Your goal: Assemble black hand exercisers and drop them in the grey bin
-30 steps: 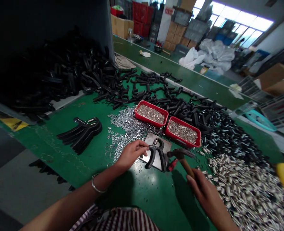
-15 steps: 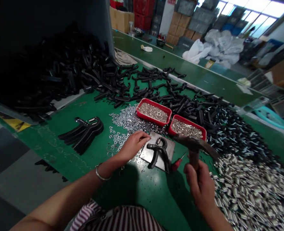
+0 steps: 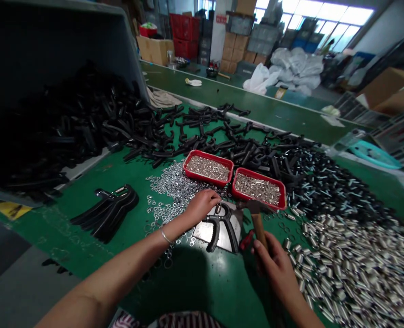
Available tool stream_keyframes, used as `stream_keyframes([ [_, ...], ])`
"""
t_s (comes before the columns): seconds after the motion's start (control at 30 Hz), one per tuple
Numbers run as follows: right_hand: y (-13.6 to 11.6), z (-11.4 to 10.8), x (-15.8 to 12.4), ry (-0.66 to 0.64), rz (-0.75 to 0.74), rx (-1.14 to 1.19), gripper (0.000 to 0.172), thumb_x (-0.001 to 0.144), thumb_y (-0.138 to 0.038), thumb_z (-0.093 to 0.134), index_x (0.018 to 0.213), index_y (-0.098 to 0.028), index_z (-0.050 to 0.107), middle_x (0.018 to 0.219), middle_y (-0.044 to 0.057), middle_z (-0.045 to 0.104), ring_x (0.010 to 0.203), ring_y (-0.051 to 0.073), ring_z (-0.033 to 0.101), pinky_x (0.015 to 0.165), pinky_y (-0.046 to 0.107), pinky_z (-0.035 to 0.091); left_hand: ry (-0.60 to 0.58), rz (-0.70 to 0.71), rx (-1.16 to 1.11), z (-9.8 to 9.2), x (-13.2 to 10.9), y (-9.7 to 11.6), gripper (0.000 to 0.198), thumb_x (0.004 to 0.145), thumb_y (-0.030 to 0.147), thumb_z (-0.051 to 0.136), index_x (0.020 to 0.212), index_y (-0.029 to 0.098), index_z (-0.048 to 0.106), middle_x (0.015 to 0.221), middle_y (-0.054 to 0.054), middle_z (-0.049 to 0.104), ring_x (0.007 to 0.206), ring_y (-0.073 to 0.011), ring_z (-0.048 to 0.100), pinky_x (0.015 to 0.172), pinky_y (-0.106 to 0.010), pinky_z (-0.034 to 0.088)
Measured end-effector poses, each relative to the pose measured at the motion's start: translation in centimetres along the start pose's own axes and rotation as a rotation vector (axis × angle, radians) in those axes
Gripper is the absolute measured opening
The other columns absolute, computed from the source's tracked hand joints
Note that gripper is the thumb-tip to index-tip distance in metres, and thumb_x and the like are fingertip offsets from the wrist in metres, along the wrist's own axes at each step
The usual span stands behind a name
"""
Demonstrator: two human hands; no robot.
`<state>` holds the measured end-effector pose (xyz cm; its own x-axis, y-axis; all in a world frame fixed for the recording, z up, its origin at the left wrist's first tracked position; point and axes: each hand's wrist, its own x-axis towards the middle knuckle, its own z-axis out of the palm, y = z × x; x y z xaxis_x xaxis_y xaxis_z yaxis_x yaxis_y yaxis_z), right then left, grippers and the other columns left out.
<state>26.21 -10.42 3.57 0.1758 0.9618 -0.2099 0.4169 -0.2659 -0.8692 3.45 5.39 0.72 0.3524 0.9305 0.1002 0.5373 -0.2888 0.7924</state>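
My left hand (image 3: 202, 206) rests on the top of a black hand grip strengthener (image 3: 220, 228), its fingers closed over the metal head. The strengthener lies on a scuffed steel plate (image 3: 202, 233). My right hand (image 3: 277, 269) grips the wooden handle of a hammer (image 3: 258, 230). The hammer's dark head (image 3: 253, 207) hangs just right of the strengthener, close to a red tray's corner. A red-handled screwdriver (image 3: 246, 240) lies by the plate, partly hidden behind my right hand.
Two red trays (image 3: 208, 167) of small metal parts stand beyond the plate. Steel washers (image 3: 171, 191), silver cylinders (image 3: 352, 269), black bolts (image 3: 325, 182) and black handles (image 3: 106, 214) spread across the green workbench (image 3: 202, 291). A large black heap (image 3: 79, 123) rises at left.
The hammer has come down from its raised position to just beside the strengthener. My left hand has moved from the plate's edge onto the strengthener's head. The view has shifted slightly.
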Motion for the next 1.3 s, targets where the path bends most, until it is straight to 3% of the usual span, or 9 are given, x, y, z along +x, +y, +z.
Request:
stream_keyframes([
  [0.27, 0.7, 1.2, -0.2, -0.036, 0.09, 0.265, 0.049, 0.085, -0.056, 0.062, 0.118, -0.02, 0.06, 0.077, 0.002, 0.066, 0.05, 0.014, 0.052, 0.042, 0.024, 0.041, -0.034, 0.07, 0.147, 0.5, -0.1, 0.2, 0.014, 0.094, 0.023, 0.057, 0.091, 0.017, 0.069, 0.094, -0.006, 0.07, 0.091, -0.0212, 0.064, 0.084, -0.034, 0.047],
  [0.53, 1.0, 1.1, 0.0, -0.129, 0.046, 0.262, 0.049, 0.093, -0.055, 0.053, 0.128, -0.02, 0.052, 0.089, 0.004, 0.068, 0.054, 0.014, 0.055, 0.048, 0.026, 0.047, -0.067, 0.494, 0.666, 1.2, -0.8, -0.4, 0.025, 0.1, 0.013, 0.038, 0.096, 0.013, 0.063, 0.094, -0.011, 0.062, 0.091, -0.0244, 0.052, 0.087, -0.04, 0.04],
  [0.63, -0.1, -0.4, 0.6, -0.19, -0.003, 0.046, 0.048, 0.096, -0.054, 0.046, 0.131, -0.021, 0.054, 0.089, 0.004, 0.071, 0.059, 0.018, 0.061, 0.052, 0.029, 0.051, -0.047, 0.449, 0.619, 0.9, -1.2, -0.1, 0.019, 0.1, 0.021, 0.044, 0.103, 0.013, 0.061, 0.101, -0.012, 0.062, 0.097, -0.0251, 0.053, 0.089, -0.04, 0.04],
  [0.7, -1.5, -1.5, 1.1, -0.197, -0.126, -0.118, 0.045, 0.098, -0.05, 0.045, 0.13, -0.022, 0.058, 0.095, 0.005, 0.073, 0.074, 0.021, 0.068, 0.068, 0.032, 0.056, 0.035, 0.394, 0.541, 0.5, -2.1, 0.4, 0.024, 0.099, 0.031, 0.049, 0.114, 0.013, 0.058, 0.114, -0.013, 0.062, 0.107, -0.0265, 0.053, 0.094, -0.042, 0.04],
  [0.83, -4.7, -2.7, 1.9, -0.047, -0.362, -0.298, 0.045, 0.099, -0.044, 0.045, 0.139, -0.025, 0.054, 0.123, 0.008, 0.069, 0.106, 0.025, 0.067, 0.092, 0.038, 0.053, 0.056, 0.422, 0.454, -0.2, -5.2, 1.5, 0.028, 0.102, 0.033, 0.044, 0.119, 0.015, 0.058, 0.119, -0.011, 0.063, 0.112, -0.0246, 0.053, 0.1, -0.043, 0.037],
  [0.93, -5.3, -2.1, 3.3, 0.037, -0.479, -0.397, 0.048, 0.1, -0.041, 0.042, 0.143, -0.023, 0.05, 0.132, 0.011, 0.065, 0.115, 0.027, 0.064, 0.095, 0.041, 0.052, -0.05, 0.501, 0.47, 0.0, -6.9, 1.6, 0.027, 0.103, 0.027, 0.04, 0.11, 0.015, 0.063, 0.108, -0.01, 0.067, 0.104, -0.0233, 0.056, 0.097, -0.042, 0.038],
  [1.1, -4.6, -0.5, 5.7, -0.265, -0.439, -0.519, 0.042, 0.101, -0.039, 0.041, 0.137, -0.024, 0.056, 0.117, 0.008, 0.073, 0.097, 0.025, 0.071, 0.084, 0.039, 0.056, -0.061, 0.488, 0.471, 0.6, -7.2, 1.3, 0.03, 0.103, 0.025, 0.038, 0.108, 0.013, 0.065, 0.103, -0.011, 0.068, 0.1, -0.0232, 0.057, 0.094, -0.042, 0.039],
  [1.23, -4.6, -0.5, 6.0, -0.138, -0.479, -0.504, 0.044, 0.102, -0.038, 0.039, 0.141, -0.023, 0.052, 0.126, 0.01, 0.069, 0.109, 0.026, 0.067, 0.093, 0.04, 0.053, -0.046, 0.468, 0.43, 0.3, -6.9, 1.6, 0.028, 0.103, 0.026, 0.039, 0.107, 0.015, 0.065, 0.105, -0.01, 0.068, 0.102, -0.0231, 0.057, 0.096, -0.042, 0.039],
  [1.3, -4.6, -0.7, 5.5, -0.189, -0.475, -0.568, 0.043, 0.101, -0.037, 0.04, 0.139, -0.023, 0.054, 0.126, 0.011, 0.069, 0.11, 0.028, 0.067, 0.094, 0.043, 0.052, -0.035, 0.424, 0.413, -0.2, -7.1, 2.0, 0.028, 0.103, 0.027, 0.038, 0.104, 0.016, 0.065, 0.102, -0.009, 0.068, 0.101, -0.0229, 0.057, 0.095, -0.042, 0.039],
])
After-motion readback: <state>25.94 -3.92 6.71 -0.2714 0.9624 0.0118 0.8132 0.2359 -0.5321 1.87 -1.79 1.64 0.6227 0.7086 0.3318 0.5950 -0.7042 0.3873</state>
